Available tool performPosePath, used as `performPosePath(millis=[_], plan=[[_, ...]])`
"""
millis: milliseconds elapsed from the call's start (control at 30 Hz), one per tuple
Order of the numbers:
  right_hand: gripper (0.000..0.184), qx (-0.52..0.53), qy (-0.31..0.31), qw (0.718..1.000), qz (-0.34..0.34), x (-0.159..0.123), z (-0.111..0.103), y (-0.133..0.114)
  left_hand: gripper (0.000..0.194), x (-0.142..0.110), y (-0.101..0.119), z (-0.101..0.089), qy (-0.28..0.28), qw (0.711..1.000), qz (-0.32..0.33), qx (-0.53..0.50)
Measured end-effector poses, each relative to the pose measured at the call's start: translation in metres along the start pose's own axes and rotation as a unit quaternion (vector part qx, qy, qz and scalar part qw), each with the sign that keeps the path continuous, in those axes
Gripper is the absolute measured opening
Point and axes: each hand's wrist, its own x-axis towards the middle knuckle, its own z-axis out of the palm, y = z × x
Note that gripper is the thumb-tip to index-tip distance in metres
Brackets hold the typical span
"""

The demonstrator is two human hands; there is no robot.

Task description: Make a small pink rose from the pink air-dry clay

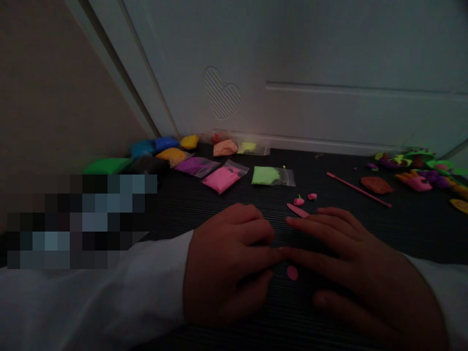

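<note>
My left hand (pixel 230 263) rests low over the dark table, its index finger stretched out, the thumb apart and the other fingers bent. Its index fingertip meets the index fingertip of my right hand (pixel 361 268); a tiny pink spot shows there, too small to make out. The right hand has its fingers spread, with nothing held. Just below the meeting fingertips lies a flat pink clay oval (pixel 292 272). Beyond the right fingers is a pink pointed clay tool (pixel 298 210), its other end hidden. Two small pink clay buds (pixel 299 201) with green bits lie past it.
Bags of pink clay (pixel 222 178), light green clay (pixel 266 176) and purple clay (pixel 195 166) lie ahead, with more colours back left. A thin pink stick (pixel 358 189), a reddish-brown lump (pixel 376 184) and colourful clay pieces (pixel 417 181) are at right. A white panel (pixel 310 58) rises behind.
</note>
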Motion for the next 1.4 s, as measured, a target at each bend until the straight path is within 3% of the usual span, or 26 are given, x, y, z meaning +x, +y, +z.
performPosePath(millis=[200, 367, 500, 733, 1000, 1400], plan=[[0.041, 0.01, -0.006, 1.0, 0.003, 0.0015, -0.0007, 0.0003, 0.026, -0.0016, 0.0008, 0.0009, 0.037, 0.999, 0.022, 0.002], [0.039, 0.03, 0.026, 0.999, 0.008, -0.0002, 0.0008, 0.0007, 0.025, -0.0013, -0.0011, 0.0019, 0.012, 0.999, 0.024, 0.02], [0.042, 0.028, 0.009, 1.0, 0.001, 0.0001, 0.0019, 0.0016, 0.022, -0.0002, -0.001, 0.0016, 0.006, 1.0, 0.015, 0.014], [0.038, 0.01, -0.014, 1.0, 0.011, 0.001, 0.0014, 0.0014, 0.021, -0.0002, -0.001, -0.0014, 0.037, 0.999, 0.012, -0.025], [0.044, 0.014, 0.036, 0.999, 0.017, -0.0009, 0.0005, -0.0003, 0.021, -0.0009, -0.0027, -0.0002, 0.013, 1.0, 0.009, -0.014], [0.044, 0.04, 0.04, 0.998, 0.031, -0.0011, -0.0007, 0.0019, 0.028, -0.0006, -0.0037, 0.0014, 0.002, 1.0, -0.004, -0.004]])
